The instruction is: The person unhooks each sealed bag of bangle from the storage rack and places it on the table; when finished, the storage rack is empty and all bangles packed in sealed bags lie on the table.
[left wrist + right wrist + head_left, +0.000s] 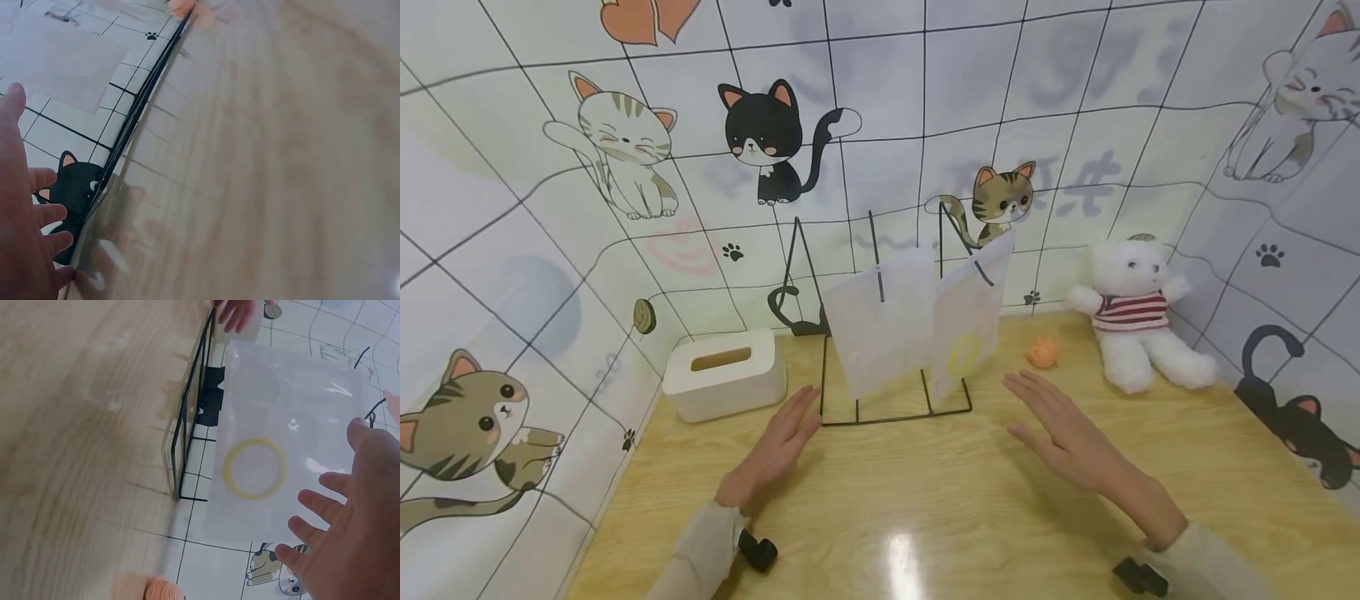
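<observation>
A black wire rack (895, 419) stands on the wooden table, two translucent white plastic bags (880, 325) hanging from its prongs. The right bag (967, 325) has a yellow ring (254, 469) showing on or through it. To the left of the rack base, my left hand (780, 442) is held with fingers extended and nothing in it. My right hand (1067, 433) sits to the right of the rack, fingers spread and straight, also holding nothing. In the right wrist view its fingers overlap the ringed bag's edge.
A white tissue box (726, 375) stands at the left by the wall. An orange yarn-like ball (1042, 352) lies right of the rack. Beyond it, a white teddy bear (1138, 317) in a striped shirt sits against the cat-patterned wall (880, 108).
</observation>
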Motion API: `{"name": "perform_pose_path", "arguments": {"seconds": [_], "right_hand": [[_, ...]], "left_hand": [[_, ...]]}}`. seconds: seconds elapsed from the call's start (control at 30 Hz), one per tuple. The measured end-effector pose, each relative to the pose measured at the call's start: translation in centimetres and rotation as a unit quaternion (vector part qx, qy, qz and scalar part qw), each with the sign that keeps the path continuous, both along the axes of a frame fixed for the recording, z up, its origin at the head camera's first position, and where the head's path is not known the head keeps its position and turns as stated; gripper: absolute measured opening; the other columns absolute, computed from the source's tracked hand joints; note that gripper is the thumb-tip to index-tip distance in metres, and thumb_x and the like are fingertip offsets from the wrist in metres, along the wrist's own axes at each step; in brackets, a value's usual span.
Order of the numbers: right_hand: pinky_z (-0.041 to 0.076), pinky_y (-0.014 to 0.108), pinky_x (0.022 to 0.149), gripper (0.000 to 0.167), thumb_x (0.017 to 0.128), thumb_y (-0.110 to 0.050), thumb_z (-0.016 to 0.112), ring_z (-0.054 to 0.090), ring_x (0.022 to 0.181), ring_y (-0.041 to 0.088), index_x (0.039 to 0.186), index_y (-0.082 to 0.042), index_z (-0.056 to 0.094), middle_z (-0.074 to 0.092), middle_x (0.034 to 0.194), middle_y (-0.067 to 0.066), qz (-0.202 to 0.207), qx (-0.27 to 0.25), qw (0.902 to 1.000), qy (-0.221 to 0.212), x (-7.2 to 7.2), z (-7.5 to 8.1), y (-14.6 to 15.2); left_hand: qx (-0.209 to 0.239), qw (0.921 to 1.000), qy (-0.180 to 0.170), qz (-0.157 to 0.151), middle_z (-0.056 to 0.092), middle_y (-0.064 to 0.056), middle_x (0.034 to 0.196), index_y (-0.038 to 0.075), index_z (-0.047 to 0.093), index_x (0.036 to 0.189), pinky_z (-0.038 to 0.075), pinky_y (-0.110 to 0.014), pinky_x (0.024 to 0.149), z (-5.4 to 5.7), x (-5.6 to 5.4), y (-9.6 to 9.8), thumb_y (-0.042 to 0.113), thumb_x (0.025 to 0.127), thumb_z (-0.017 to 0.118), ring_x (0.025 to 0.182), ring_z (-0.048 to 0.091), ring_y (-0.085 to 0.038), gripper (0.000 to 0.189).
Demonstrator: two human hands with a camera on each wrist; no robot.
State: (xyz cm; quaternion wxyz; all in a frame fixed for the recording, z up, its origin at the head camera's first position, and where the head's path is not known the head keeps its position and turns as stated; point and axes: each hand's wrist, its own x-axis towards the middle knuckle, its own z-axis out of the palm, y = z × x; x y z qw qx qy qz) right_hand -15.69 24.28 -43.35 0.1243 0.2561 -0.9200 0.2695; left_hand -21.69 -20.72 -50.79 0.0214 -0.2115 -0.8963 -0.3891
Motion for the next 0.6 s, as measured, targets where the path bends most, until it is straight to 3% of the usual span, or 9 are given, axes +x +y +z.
{"name": "perform_pose_path", "arguments": {"seconds": [0.17, 0.23, 0.4, 0.6], "right_hand": [[0.015, 0.016, 0.120, 0.058, 0.099, -0.014, 0.061, 0.036, 0.144, 0.035, 0.153, -0.012, 0.039, 0.044, 0.154, 0.014, 0.008, -0.052, 0.9983, 0.025, -1.1, 0.0, 0.2], [0.014, 0.007, 0.115, 0.056, 0.098, -0.011, 0.062, 0.037, 0.145, 0.024, 0.151, -0.012, 0.042, 0.047, 0.151, 0.015, 0.009, -0.079, 0.9963, 0.032, -1.5, 0.1, 0.2], [0.025, 0.004, 0.108, 0.048, 0.097, -0.004, 0.061, 0.038, 0.137, -0.004, 0.144, -0.013, 0.052, 0.054, 0.143, 0.013, -0.002, -0.152, 0.9869, 0.054, -2.8, 0.8, 0.4], [0.038, 0.009, 0.096, 0.036, 0.103, -0.005, 0.051, 0.051, 0.118, -0.007, 0.138, -0.007, 0.058, 0.062, 0.134, 0.012, -0.040, -0.231, 0.9700, 0.065, -4.9, 2.0, 0.2]], "left_hand": [[-0.042, 0.9980, 0.043, 0.020, 0.032, -0.018, 0.161, 0.004, 0.035, 0.154, 0.019, -0.062, 0.121, -1.7, -1.4, -0.1, 0.036, 0.105, 0.048, 0.151, 0.026, -0.038, 0.060], [-0.064, 0.9955, 0.065, 0.026, 0.036, -0.017, 0.159, 0.003, 0.038, 0.153, 0.020, -0.059, 0.122, -2.3, -1.8, -0.1, 0.038, 0.104, 0.050, 0.150, 0.028, -0.037, 0.061], [-0.095, 0.9905, 0.097, 0.022, 0.043, -0.015, 0.156, 0.002, 0.044, 0.149, 0.021, -0.057, 0.122, -2.9, -2.2, -0.2, 0.039, 0.101, 0.054, 0.148, 0.033, -0.035, 0.061], [-0.128, 0.9855, 0.109, 0.017, 0.042, -0.014, 0.156, 0.002, 0.044, 0.149, 0.020, -0.057, 0.123, -3.0, -2.2, -0.2, 0.043, 0.103, 0.049, 0.148, 0.034, -0.034, 0.062]]}}
